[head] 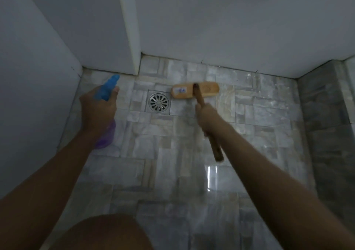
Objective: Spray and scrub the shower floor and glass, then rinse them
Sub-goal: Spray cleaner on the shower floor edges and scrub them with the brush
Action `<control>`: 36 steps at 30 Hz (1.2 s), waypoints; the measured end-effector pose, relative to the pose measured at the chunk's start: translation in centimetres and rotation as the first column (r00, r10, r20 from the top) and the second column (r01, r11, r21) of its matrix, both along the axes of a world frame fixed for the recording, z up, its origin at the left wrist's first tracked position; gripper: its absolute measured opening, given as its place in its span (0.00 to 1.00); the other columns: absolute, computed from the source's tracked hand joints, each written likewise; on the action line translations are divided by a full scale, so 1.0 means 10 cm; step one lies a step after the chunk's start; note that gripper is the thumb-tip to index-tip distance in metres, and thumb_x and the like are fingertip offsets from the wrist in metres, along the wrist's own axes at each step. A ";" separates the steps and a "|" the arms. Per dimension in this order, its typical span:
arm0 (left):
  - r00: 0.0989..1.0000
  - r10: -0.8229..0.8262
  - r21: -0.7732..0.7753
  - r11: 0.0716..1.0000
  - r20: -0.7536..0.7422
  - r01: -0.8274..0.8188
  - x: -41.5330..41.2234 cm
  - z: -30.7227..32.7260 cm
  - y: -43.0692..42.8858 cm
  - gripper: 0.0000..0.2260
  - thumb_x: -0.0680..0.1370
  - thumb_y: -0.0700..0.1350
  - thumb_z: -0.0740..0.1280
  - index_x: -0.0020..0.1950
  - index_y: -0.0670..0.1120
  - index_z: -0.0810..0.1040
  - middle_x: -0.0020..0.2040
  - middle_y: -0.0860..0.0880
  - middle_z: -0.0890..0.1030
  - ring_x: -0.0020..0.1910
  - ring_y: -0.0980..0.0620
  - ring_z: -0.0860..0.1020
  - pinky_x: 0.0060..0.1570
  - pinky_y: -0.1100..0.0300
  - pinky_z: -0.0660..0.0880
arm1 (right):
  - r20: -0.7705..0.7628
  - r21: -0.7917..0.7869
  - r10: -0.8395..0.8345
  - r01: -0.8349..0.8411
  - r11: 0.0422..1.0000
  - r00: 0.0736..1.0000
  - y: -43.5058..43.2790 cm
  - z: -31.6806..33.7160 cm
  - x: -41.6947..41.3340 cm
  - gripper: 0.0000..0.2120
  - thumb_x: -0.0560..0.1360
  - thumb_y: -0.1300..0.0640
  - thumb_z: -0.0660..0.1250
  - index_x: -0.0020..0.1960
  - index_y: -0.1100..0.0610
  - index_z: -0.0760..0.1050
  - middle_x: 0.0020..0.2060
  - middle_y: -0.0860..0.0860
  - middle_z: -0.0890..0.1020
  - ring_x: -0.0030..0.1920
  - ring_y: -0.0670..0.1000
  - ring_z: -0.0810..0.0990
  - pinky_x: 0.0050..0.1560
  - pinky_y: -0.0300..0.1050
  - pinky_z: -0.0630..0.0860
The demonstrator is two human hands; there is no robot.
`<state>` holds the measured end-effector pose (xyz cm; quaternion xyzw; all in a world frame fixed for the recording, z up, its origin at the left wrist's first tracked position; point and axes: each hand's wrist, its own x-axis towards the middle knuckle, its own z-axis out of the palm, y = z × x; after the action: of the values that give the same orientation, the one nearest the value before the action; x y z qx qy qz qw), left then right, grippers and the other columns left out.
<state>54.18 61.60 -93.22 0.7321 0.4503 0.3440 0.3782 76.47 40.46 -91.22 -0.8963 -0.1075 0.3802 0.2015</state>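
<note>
Knee [103, 232] over wet stone-tile floor [163, 172]; left hand [98, 107] grips spray bottle [107, 103], right hand [206, 117] grips brush [195, 89].

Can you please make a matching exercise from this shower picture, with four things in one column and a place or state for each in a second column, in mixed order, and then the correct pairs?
Things:
1. spray bottle
2. scrub brush
3. floor drain
4. shower floor

Places or states:
A. set into the tiles, just left of the brush head
B. held in the right hand by its wooden handle, head down on the tiles
C. grey stone-pattern tiles with a bright reflection
D. held in the left hand, blue nozzle pointing at the far wall

Pairs: 1-D, 2-B, 3-A, 4-C
</note>
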 end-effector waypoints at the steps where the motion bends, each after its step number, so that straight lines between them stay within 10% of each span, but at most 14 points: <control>1: 1.000 0.008 -0.007 1.000 0.000 -0.008 0.00 -0.01 0.02 0.23 0.77 0.58 0.70 0.44 0.36 0.81 0.39 0.36 0.83 0.36 0.37 0.81 0.34 0.50 0.77 | -0.034 -0.019 0.004 -0.005 1.000 0.999 -0.17 0.03 -0.19 0.17 0.84 0.44 0.52 0.59 0.56 0.69 0.47 0.56 0.77 0.40 0.56 0.78 0.28 0.46 0.73; 12: 0.999 -0.031 0.029 0.999 -0.018 0.031 0.03 -0.03 -0.01 0.20 0.79 0.54 0.71 0.44 0.35 0.80 0.38 0.36 0.82 0.35 0.37 0.81 0.35 0.45 0.79 | -0.009 -0.019 0.095 -0.095 0.995 0.995 1.10 0.14 0.42 0.13 0.82 0.62 0.54 0.62 0.67 0.69 0.38 0.61 0.79 0.28 0.56 0.77 0.27 0.46 0.77; 20: 0.995 -0.080 0.072 0.994 -0.063 0.085 0.05 0.07 -0.02 0.15 0.78 0.50 0.72 0.38 0.42 0.75 0.32 0.45 0.76 0.27 0.54 0.72 0.30 0.69 0.69 | 0.035 -0.060 0.134 -0.131 0.990 0.990 0.22 0.01 -0.17 0.21 0.84 0.43 0.50 0.64 0.59 0.67 0.50 0.57 0.75 0.40 0.58 0.79 0.23 0.45 0.74; 31: 0.990 -0.121 0.030 0.992 -0.074 0.123 -0.01 0.03 0.09 0.18 0.78 0.52 0.72 0.40 0.37 0.80 0.34 0.40 0.81 0.31 0.42 0.80 0.31 0.51 0.77 | 0.014 -0.087 0.119 -0.118 0.989 0.993 0.49 0.10 -0.05 0.23 0.84 0.44 0.51 0.69 0.59 0.65 0.50 0.59 0.78 0.32 0.55 0.77 0.24 0.44 0.75; 36: 0.990 -0.116 0.114 0.986 -0.079 0.125 0.01 0.07 0.01 0.17 0.79 0.48 0.72 0.34 0.42 0.73 0.28 0.45 0.72 0.23 0.56 0.70 0.25 0.71 0.65 | -0.034 -0.086 0.130 -0.132 0.987 0.991 0.32 0.18 -0.22 0.21 0.83 0.43 0.51 0.66 0.58 0.66 0.49 0.58 0.78 0.34 0.55 0.78 0.26 0.45 0.76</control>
<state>54.29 61.68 -92.49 0.7910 0.3972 0.3201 0.3377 74.28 43.71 -89.42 -0.8899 -0.1464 0.4094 0.1378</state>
